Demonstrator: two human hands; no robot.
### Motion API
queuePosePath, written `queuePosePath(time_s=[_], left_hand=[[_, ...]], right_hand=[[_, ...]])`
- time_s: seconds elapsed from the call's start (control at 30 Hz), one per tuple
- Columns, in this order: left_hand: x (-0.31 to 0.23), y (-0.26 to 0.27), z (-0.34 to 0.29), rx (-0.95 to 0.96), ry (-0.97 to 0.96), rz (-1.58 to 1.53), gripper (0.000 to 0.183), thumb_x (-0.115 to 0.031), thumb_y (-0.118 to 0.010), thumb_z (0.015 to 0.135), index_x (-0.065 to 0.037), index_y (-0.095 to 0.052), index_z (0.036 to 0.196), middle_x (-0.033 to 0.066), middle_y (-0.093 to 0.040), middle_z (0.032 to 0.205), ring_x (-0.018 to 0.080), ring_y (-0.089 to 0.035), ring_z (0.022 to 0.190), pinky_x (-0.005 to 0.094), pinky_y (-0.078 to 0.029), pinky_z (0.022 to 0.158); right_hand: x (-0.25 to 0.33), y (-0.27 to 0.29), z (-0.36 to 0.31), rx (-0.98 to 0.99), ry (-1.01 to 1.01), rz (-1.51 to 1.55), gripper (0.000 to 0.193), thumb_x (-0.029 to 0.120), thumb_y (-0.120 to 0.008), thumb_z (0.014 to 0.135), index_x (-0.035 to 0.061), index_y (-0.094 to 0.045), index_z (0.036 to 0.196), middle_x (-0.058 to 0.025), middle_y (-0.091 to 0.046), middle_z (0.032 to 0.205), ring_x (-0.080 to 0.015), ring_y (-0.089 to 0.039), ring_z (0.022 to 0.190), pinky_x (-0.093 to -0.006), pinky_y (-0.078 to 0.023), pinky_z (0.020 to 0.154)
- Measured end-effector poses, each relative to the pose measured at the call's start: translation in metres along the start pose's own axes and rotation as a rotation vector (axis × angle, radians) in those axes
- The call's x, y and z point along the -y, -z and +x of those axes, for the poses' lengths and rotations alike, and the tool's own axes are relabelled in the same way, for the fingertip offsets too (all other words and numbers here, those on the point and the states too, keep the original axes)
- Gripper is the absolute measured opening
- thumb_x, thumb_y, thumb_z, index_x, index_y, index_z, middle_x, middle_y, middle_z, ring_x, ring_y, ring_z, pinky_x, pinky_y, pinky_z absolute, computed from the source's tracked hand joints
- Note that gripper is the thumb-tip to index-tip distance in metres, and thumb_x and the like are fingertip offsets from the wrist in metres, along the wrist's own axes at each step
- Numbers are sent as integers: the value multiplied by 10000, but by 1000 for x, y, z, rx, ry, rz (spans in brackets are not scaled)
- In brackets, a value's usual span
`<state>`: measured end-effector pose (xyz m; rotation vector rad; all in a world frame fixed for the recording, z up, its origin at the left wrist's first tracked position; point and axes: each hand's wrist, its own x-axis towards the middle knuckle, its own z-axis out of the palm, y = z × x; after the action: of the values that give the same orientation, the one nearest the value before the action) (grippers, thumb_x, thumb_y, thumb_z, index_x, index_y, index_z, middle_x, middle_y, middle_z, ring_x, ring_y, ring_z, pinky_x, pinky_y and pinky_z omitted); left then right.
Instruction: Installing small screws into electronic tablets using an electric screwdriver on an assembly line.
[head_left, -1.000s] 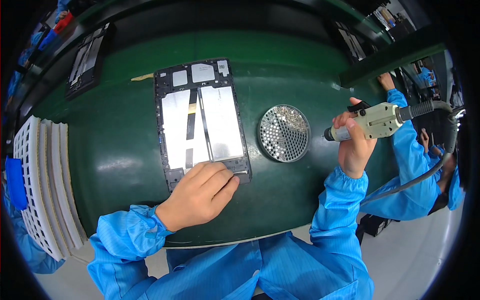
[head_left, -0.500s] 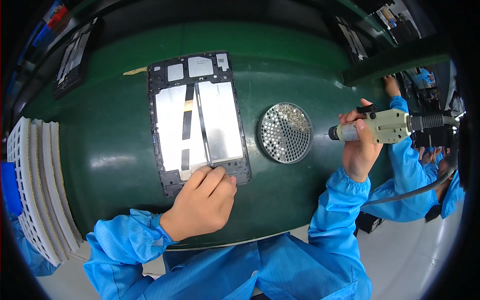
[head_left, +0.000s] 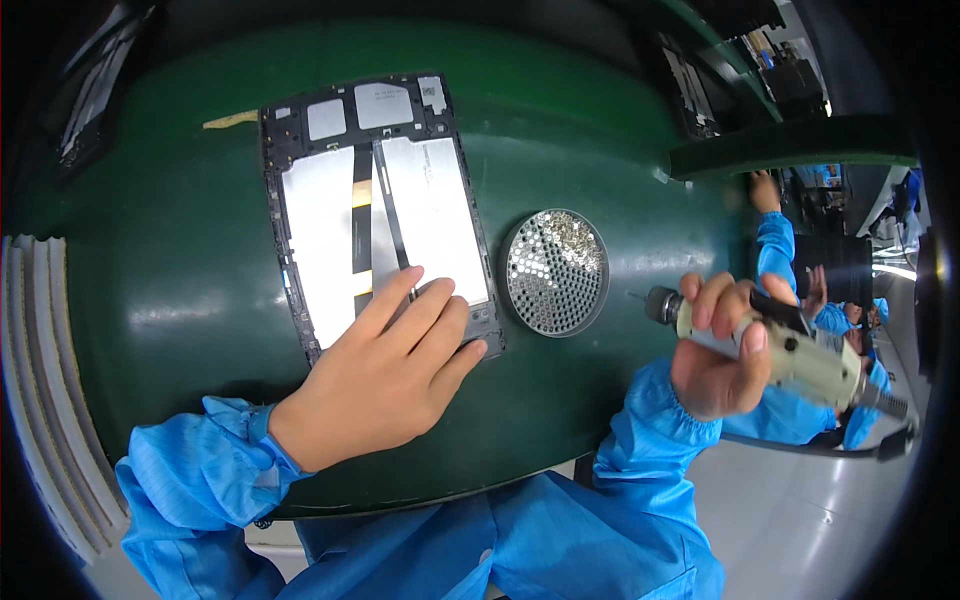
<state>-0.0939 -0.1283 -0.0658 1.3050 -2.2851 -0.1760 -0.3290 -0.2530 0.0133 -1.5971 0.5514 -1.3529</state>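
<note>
A tablet body (head_left: 435,205), back cover off, lies on the green bench with silver plates, a black frame and dark ribbon strips showing. My left hand (head_left: 375,385) rests flat over its near end, fingers spread, hiding the lower left part. To the right of the tablet is a round dish (head_left: 555,300) full of small holes, with loose screws heaped at its far side. My right hand (head_left: 712,385) is wrapped round a cream electric screwdriver (head_left: 815,370), held above the bench beyond the dish. Its thin bit points left, touching nothing.
A yellowish strip (head_left: 230,120) sticks out by the tablet's far left corner. Thick white boards (head_left: 40,370) stand at the left edge. A green rail (head_left: 790,150) crosses the far right, with a co-worker's hand (head_left: 765,190) close below it. The screwdriver's cable trails right.
My left hand's curled fingers have spread out over the tablet. The screwdriver in my right hand has tilted, its cable end swinging down and nearer. The view has shifted slightly.
</note>
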Motion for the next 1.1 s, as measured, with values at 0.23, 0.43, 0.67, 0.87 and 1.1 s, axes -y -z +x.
queuePosePath(time_s=[0.23, 0.43, 0.67, 0.87, 1.1], left_hand=[[9, -4, -3, -54, 34, -120, 275, -101, -607, 798, -41, -668, 1059, 215, -574, 1122, 371, -519, 1150, 530, -364, 1025], [10, -3, -2, -33, 41, -115, 245, -122, -630, 790, -27, -695, 1006, 212, -585, 1107, 363, -526, 1134, 526, -364, 1022], [9, -7, -3, -83, 58, -123, 225, -129, -632, 783, -14, -705, 963, 200, -608, 1070, 352, -550, 1101, 521, -370, 1016], [9, -7, -3, -88, 44, -112, 216, -132, -633, 785, -20, -710, 953, 191, -611, 1073, 343, -552, 1107, 518, -369, 1020], [8, -8, -4, -86, 55, -94, 191, -133, -650, 796, -42, -723, 947, 180, -617, 1081, 331, -547, 1120, 515, -367, 1027]], right_hand=[[8, -51, -15, 256, -57, 87, 333, 103, -599, 820, 79, -452, 1118, -36, -491, 609, -176, -520, 545, -398, -443, 612], [-6, -72, -25, 381, -148, -1, 289, 133, -589, 848, 99, -450, 1099, -23, -488, 628, -159, -526, 552, -354, -439, 598], [-11, -74, -27, 408, -186, 11, 289, 117, -590, 848, 94, -456, 1103, -29, -499, 626, -161, -534, 553, -359, -446, 602], [-14, -74, -29, 401, -195, 6, 289, 112, -584, 853, 90, -461, 1112, -36, -508, 633, -163, -534, 554, -365, -446, 607], [-15, -76, -30, 387, -190, 2, 286, 104, -582, 849, 85, -459, 1107, -40, -509, 636, -164, -536, 556, -367, -448, 608]])
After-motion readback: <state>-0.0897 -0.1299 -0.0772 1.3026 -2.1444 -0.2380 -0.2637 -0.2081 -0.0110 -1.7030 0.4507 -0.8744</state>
